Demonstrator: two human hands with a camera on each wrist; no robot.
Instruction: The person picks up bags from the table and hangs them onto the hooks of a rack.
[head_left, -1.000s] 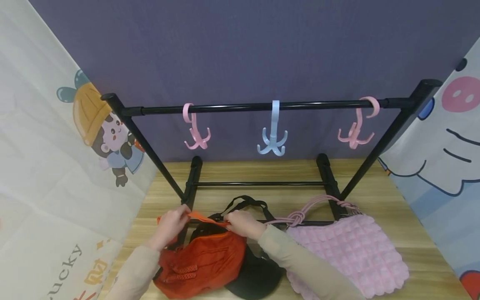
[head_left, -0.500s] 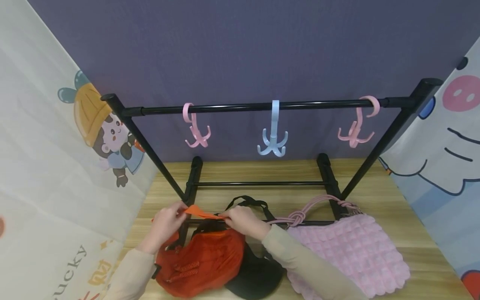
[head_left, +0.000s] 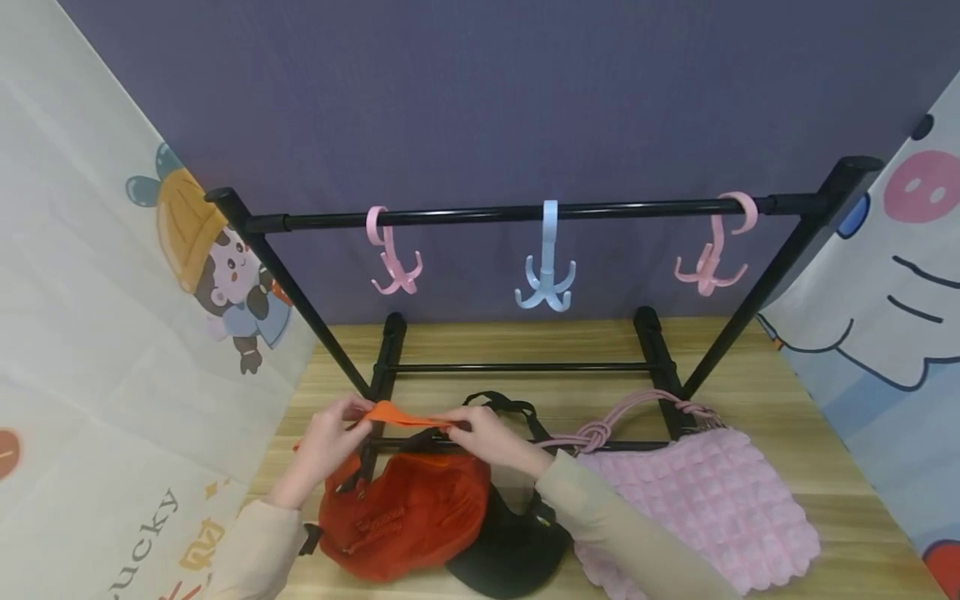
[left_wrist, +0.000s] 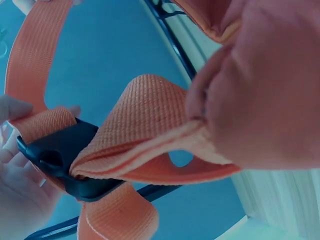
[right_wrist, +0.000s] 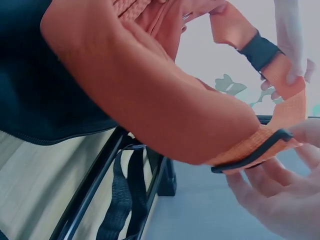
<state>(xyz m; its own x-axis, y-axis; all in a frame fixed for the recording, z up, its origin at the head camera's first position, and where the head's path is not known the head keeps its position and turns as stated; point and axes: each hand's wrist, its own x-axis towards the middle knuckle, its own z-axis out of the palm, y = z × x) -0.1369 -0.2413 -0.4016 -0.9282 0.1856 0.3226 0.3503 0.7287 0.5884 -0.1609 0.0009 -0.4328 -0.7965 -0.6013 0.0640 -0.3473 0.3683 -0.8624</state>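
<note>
An orange-red waist bag (head_left: 408, 512) hangs tilted at the front of the rack, its lower part close over the wooden surface. My left hand (head_left: 324, 442) pinches its orange strap (head_left: 397, 415) at the left, beside a black buckle (left_wrist: 60, 155) seen in the left wrist view. At the strap's other end my right hand (head_left: 495, 435) grips the webbing between thumb and fingers, next to a black strap slider (right_wrist: 256, 154). Between both hands the strap is stretched roughly level. A black zippered bag (head_left: 517, 550) lies partly beneath the orange-red one.
A pink puffy handbag (head_left: 697, 504) with knotted handles lies at the right, under my right forearm. The black rack (head_left: 465, 216) stands behind, carrying a pink hook (head_left: 396, 271), a blue hook (head_left: 547, 267) and another pink hook (head_left: 708, 267). Patterned cloth walls stand on both sides.
Both hands have risen slightly with the strap, and the orange-red bag has lifted and tipped with them. More of the black bag shows beneath. The hooks and pink handbag stay put.
</note>
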